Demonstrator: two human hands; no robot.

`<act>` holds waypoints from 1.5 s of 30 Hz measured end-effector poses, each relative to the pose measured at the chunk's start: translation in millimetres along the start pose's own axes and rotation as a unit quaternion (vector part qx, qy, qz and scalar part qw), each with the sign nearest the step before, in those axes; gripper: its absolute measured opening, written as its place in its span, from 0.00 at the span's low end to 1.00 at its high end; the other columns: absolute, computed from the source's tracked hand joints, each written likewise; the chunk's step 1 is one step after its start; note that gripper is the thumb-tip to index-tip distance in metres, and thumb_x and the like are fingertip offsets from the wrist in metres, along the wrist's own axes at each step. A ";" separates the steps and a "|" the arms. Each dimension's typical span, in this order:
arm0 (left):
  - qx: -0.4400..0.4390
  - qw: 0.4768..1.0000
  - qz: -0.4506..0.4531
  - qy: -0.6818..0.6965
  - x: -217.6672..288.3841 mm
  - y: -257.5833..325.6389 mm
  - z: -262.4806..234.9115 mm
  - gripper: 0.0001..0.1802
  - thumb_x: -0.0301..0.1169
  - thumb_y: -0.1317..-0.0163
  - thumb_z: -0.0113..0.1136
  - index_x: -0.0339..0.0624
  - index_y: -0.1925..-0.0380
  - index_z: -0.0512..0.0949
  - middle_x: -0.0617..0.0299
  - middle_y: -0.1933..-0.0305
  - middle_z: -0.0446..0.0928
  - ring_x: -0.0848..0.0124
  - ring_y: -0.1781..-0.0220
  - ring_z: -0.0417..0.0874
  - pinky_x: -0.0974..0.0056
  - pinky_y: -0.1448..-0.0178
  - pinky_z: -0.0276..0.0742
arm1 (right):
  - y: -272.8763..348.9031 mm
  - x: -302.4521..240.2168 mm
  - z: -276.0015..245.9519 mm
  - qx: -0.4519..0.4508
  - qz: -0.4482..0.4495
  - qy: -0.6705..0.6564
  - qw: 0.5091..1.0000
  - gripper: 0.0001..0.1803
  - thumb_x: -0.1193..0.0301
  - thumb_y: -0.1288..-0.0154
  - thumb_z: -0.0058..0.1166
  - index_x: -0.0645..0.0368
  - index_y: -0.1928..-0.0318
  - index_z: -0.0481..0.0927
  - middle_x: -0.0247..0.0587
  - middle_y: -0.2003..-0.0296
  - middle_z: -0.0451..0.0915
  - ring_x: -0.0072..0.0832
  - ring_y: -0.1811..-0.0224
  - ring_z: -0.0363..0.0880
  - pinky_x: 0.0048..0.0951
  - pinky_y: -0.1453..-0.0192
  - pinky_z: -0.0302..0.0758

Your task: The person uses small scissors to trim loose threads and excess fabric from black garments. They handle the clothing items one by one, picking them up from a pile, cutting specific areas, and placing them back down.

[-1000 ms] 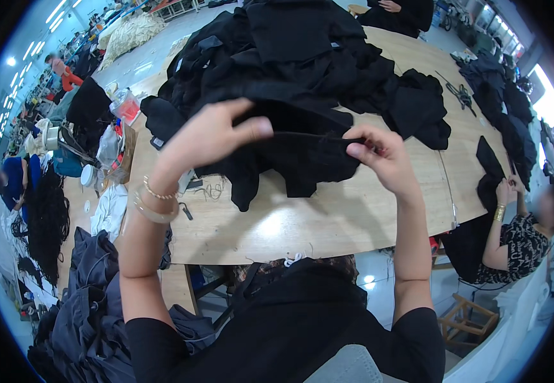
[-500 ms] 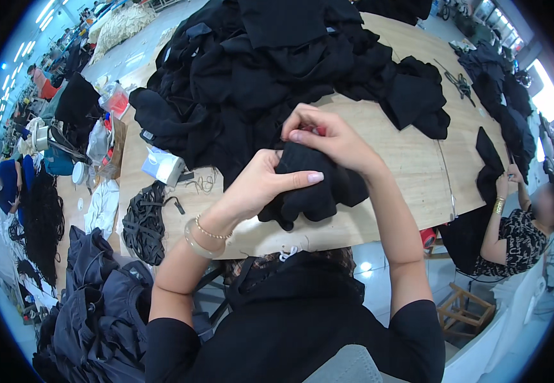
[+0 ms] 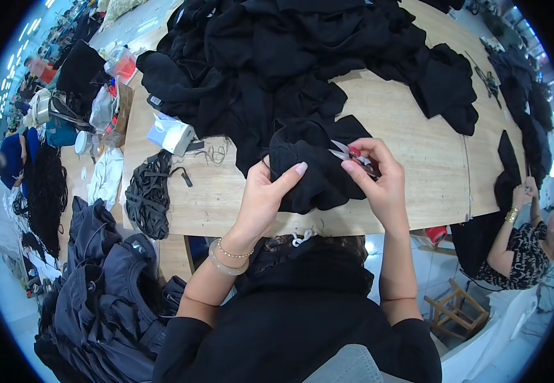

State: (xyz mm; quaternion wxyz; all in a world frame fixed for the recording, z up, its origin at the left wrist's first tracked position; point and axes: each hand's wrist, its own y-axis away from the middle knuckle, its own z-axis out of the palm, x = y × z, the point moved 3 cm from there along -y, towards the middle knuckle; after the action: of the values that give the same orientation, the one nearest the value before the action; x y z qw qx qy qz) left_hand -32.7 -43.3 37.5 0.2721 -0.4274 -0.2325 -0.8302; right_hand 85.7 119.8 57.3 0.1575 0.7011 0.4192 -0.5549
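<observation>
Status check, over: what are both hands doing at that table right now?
Left hand grips bunched black garment. Right hand holds small thread snips at the cloth. Big black clothing pile just behind; nothing blocking.

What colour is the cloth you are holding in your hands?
Black. The bunched cloth shows plainly in the head view, held between the left hand and right hand.

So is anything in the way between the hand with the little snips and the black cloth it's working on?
Nothing visible. The right hand holds the small red-handled metal snips right against the bunched black fabric piece, which the left hand grips from the other side, above the wooden table.
</observation>
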 end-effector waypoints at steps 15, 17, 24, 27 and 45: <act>-0.031 0.999 0.034 -0.010 0.8 9.6 5.9 0.10 0.23 0.31 0.58 0.30 0.54 0.81 0.59 0.56 0.85 0.78 0.56 0.84 0.70 0.49 0.80 | 4.2 -26.3 3.1 0.031 -0.200 0.087 0.975 0.14 0.78 0.53 0.73 0.62 0.65 0.84 0.39 0.72 0.82 0.31 0.70 0.80 0.27 0.65 0.74; -0.033 0.999 0.028 -0.011 -2.6 10.3 3.6 0.10 0.23 0.32 0.58 0.31 0.53 0.80 0.59 0.56 0.85 0.78 0.56 0.84 0.70 0.49 0.80 | 4.0 -27.4 4.0 0.029 -0.211 0.085 0.973 0.14 0.78 0.53 0.73 0.62 0.65 0.84 0.39 0.72 0.83 0.31 0.70 0.80 0.27 0.64 0.74; -0.042 0.999 0.017 -0.007 -7.2 11.4 2.7 0.10 0.24 0.31 0.58 0.33 0.52 0.80 0.62 0.57 0.84 0.80 0.57 0.82 0.71 0.50 0.79 | 1.3 -29.8 6.2 0.016 -0.239 0.078 0.968 0.14 0.78 0.54 0.73 0.62 0.65 0.84 0.38 0.72 0.83 0.31 0.71 0.79 0.27 0.65 0.73; -0.036 0.999 0.016 0.010 -5.5 10.5 2.8 0.10 0.26 0.29 0.57 0.33 0.52 0.80 0.62 0.57 0.84 0.80 0.58 0.82 0.72 0.49 0.78 | 1.8 -28.6 4.4 0.021 -0.218 0.071 0.973 0.14 0.78 0.54 0.73 0.62 0.65 0.84 0.38 0.72 0.83 0.31 0.71 0.79 0.28 0.65 0.73; -0.047 0.993 0.005 0.108 -12.1 9.7 5.2 0.16 0.31 0.25 0.50 0.31 0.46 0.77 0.54 0.48 0.82 0.72 0.48 0.84 0.66 0.41 0.79 | 5.1 -28.5 13.4 0.011 -0.232 0.052 0.971 0.14 0.77 0.54 0.74 0.62 0.65 0.84 0.40 0.71 0.83 0.34 0.70 0.80 0.29 0.65 0.74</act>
State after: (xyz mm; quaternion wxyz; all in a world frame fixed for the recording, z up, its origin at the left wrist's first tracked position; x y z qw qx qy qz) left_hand -17.5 -44.2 31.6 0.2793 -0.3483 -0.1604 -0.8803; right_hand 80.0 95.7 77.6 -0.0060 0.6144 0.5719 -0.5435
